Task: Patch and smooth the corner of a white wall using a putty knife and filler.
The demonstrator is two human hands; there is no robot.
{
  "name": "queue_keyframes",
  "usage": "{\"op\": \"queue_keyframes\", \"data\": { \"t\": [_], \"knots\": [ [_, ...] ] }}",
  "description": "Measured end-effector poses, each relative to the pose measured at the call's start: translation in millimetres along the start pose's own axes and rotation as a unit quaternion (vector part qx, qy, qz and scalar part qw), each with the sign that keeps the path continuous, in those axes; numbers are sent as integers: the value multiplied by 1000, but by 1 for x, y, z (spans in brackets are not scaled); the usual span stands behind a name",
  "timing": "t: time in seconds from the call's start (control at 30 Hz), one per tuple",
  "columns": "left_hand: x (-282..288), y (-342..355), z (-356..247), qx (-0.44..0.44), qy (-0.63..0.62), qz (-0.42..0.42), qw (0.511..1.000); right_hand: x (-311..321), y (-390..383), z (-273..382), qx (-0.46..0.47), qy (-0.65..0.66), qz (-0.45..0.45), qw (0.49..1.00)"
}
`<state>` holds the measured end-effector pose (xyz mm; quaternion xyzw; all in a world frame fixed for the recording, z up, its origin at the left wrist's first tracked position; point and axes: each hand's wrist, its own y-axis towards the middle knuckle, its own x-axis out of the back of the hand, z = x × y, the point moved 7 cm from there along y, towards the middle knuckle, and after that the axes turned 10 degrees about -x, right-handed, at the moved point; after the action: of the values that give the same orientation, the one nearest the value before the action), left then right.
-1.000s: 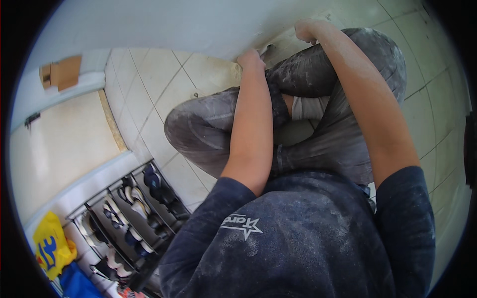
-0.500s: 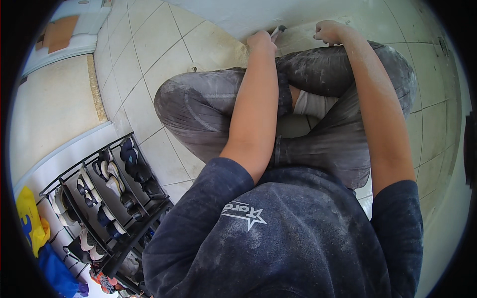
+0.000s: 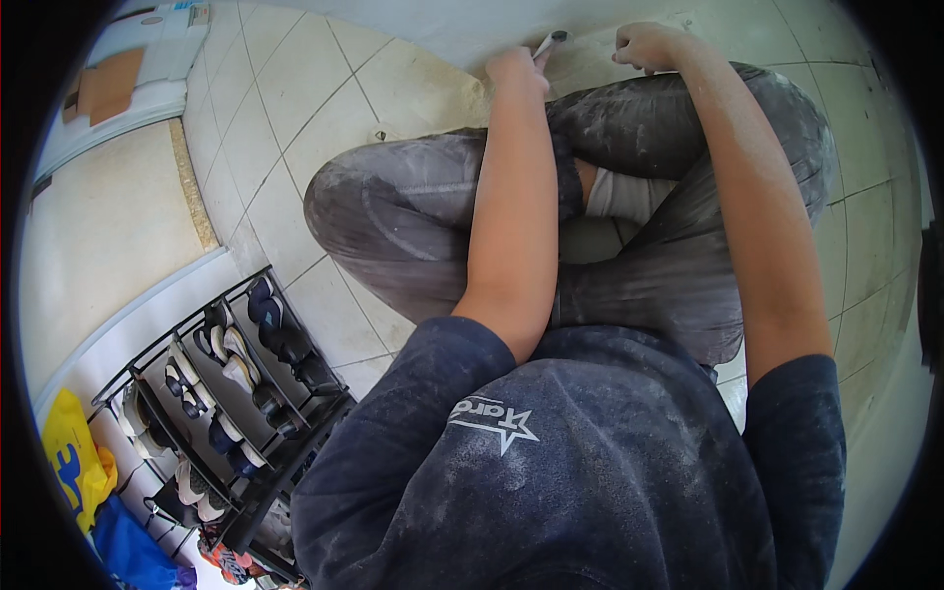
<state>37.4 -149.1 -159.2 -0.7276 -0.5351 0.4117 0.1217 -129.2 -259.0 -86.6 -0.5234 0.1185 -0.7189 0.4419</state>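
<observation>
My left hand (image 3: 517, 69) is closed on a pale, narrow tool (image 3: 546, 43) with a dark end, held low beside the white wall (image 3: 462, 22). To its right, my right hand (image 3: 644, 47) has curled fingers near the foot of the same wall; whether anything is in them I cannot make out. Both forearms reach over my crossed legs in dusty grey trousers (image 3: 393, 221), and white powder coats my right forearm.
Pale floor tiles (image 3: 305, 88) surround me. At lower left stands a black rack (image 3: 280, 408) of shoes, beside yellow (image 3: 74, 442) and blue (image 3: 133, 546) bags. A pale door (image 3: 98, 236) and brown cardboard (image 3: 113, 84) are at left.
The view has shifted, showing more tile beyond my legs. My left hand has moved toward the upper right with the tool, which shows more clearly beside the wall.
</observation>
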Motion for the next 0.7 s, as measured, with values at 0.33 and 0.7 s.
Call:
{"op": "queue_keyframes", "data": {
  "t": [0.33, 0.7],
  "knots": [
    [7, 4, 5, 26, 22, -32, 999, 0, 0, 5, -3, -32, -3, 999],
    [3, -1, 4, 13, 21, -17, 1000, -7, 2, 0, -67, -169, 75, 980]
  ]
}}
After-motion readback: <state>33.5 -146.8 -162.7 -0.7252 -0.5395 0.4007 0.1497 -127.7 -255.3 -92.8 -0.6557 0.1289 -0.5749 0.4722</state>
